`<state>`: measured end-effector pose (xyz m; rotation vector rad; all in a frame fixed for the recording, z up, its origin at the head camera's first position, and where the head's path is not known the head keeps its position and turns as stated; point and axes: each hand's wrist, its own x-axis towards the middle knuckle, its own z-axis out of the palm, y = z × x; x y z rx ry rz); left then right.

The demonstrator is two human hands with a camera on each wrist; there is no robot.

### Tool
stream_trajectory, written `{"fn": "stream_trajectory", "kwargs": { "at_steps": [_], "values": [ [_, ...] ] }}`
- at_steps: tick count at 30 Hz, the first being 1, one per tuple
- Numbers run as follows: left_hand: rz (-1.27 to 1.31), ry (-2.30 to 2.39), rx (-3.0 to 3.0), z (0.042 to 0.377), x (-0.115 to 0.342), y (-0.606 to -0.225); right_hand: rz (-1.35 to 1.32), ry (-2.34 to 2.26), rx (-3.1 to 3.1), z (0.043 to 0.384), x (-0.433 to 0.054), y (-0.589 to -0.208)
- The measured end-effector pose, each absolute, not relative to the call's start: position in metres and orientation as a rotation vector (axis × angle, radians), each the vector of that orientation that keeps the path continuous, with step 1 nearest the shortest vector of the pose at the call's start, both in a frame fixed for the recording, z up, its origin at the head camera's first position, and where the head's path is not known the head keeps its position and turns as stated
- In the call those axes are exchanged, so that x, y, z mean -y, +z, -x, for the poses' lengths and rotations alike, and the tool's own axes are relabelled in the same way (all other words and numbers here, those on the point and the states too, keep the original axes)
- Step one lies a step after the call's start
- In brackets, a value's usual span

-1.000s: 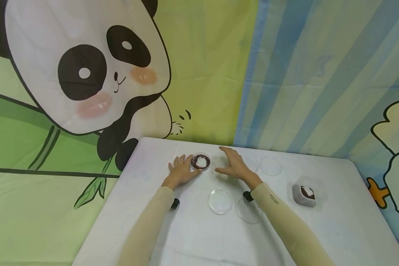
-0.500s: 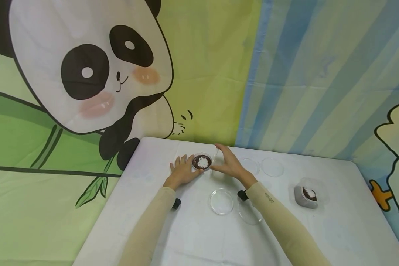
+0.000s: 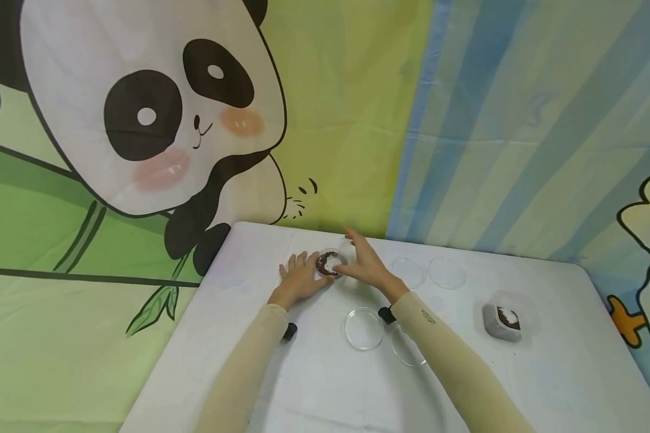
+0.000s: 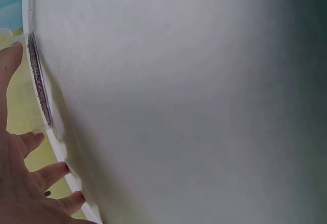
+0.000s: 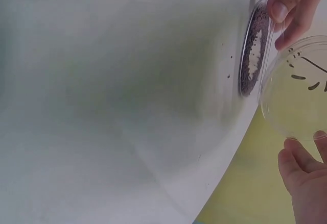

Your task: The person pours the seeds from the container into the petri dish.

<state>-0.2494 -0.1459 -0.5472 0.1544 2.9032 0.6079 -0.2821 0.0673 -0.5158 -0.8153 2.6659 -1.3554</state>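
Note:
My left hand point(image 3: 300, 278) spans the left side of a round, clear petri dish point(image 3: 327, 255) with its thumb and index finger. Dark brown granules with a white patch in the middle fill the dish, as the right wrist view shows too. In my right hand point(image 3: 365, 263) a clear round lid point(image 5: 294, 96) is held tilted, its edge close beside the dish. The right thumb overlaps the dish's right side in the head view. Seen from the left wrist, the granules point(image 4: 40, 81) lie edge-on between thumb and index finger, the other left fingers spread at the table.
Clear round dishes or lids lie nearer the person point(image 3: 364, 329) and behind the right wrist point(image 3: 447, 273). At right, a small box point(image 3: 501, 323) holds similar dark and white contents beside a clear plastic piece. A printed panda curtain point(image 3: 238, 150) backs the white table point(image 3: 314, 373).
My right hand has moved left and brought the clear lid, now tilted, up to the filled dish. The left hand stays at the dish; the head view has shifted slightly.

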Motion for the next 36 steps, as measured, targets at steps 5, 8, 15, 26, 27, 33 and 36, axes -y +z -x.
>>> {"fn": "stream_trajectory", "kwargs": {
  "at_steps": [5, 8, 15, 26, 27, 33, 36],
  "values": [
    [-0.152, 0.615, -2.897, 0.249, 0.146, -0.546, 0.794, -1.347, -2.647, 0.285, -0.058, -0.518],
    [-0.153, 0.607, -2.893, 0.249, 0.146, -0.547, 0.802, -1.353, -2.631, 0.287, -0.053, -0.518],
    [-0.158, 0.607, -2.882, 0.250, 0.146, -0.550, 0.796, -1.288, -2.643, 0.290, -0.044, -0.521],
    [-0.149, 0.533, -2.886, 0.254, 0.149, -0.556, 0.787, -1.050, -2.716, 0.297, -0.029, -0.527],
    [-0.150, 0.526, -2.885, 0.254, 0.149, -0.556, 0.798, -1.012, -2.735, 0.297, -0.027, -0.527],
    [-0.167, 0.532, -2.873, 0.252, 0.150, -0.554, 0.807, -0.839, -2.786, 0.298, -0.021, -0.527],
    [-0.175, 0.540, -2.866, 0.251, 0.151, -0.552, 0.805, -0.775, -2.788, 0.298, -0.018, -0.526]
  ]
}}
